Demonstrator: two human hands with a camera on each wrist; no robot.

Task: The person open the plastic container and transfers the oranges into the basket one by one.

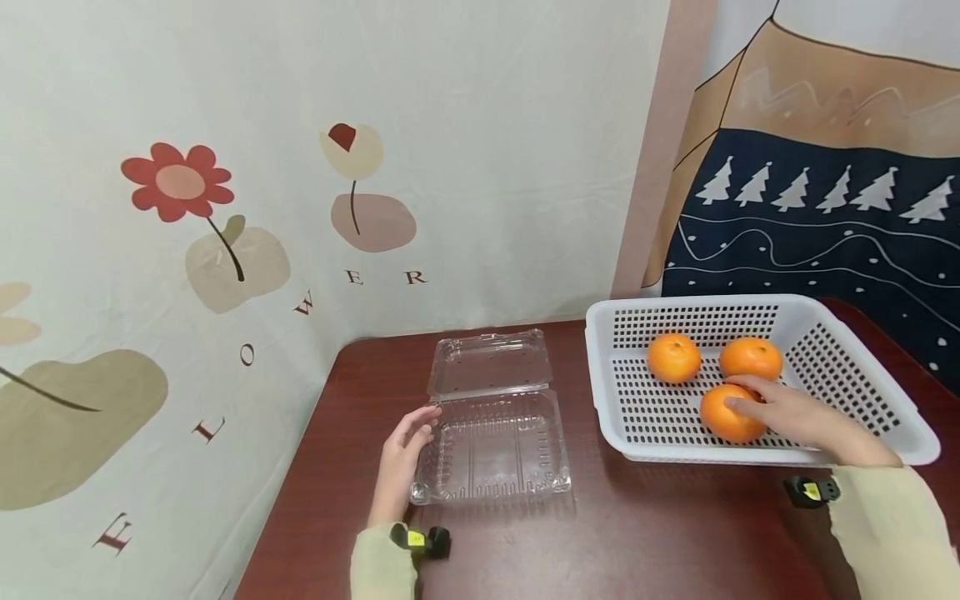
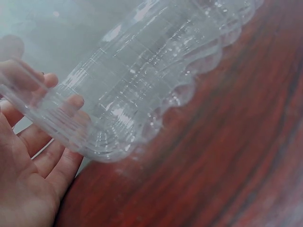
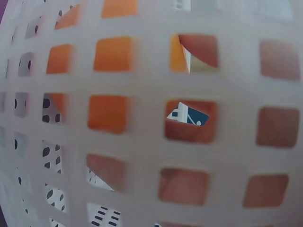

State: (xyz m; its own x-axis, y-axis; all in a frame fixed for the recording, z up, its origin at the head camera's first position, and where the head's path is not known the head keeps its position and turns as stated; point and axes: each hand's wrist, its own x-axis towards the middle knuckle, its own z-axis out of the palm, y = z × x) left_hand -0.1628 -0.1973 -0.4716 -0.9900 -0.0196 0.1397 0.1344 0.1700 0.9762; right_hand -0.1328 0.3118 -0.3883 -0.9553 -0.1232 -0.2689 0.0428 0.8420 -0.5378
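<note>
In the head view, a clear plastic clamshell box (image 1: 491,450) lies unfolded on the table, its lid (image 1: 491,364) toward the wall. At the box's left side, my left hand (image 1: 405,450) holds the rim; the left wrist view shows its fingertips through the clear wall (image 2: 118,127). My right hand (image 1: 798,412) reaches over the front rim of a white plastic basket (image 1: 637,452) and grips the nearest orange (image 1: 722,414). Two more oranges sit behind it, one left (image 1: 673,358) and one right (image 1: 751,357). The basket wall (image 3: 147,113) partly hides the grip in the right wrist view.
The dark red wooden table (image 1: 637,533) carries both containers, with the basket to the right of the box. A printed cloth (image 1: 487,167) hangs directly behind the table and along its left side.
</note>
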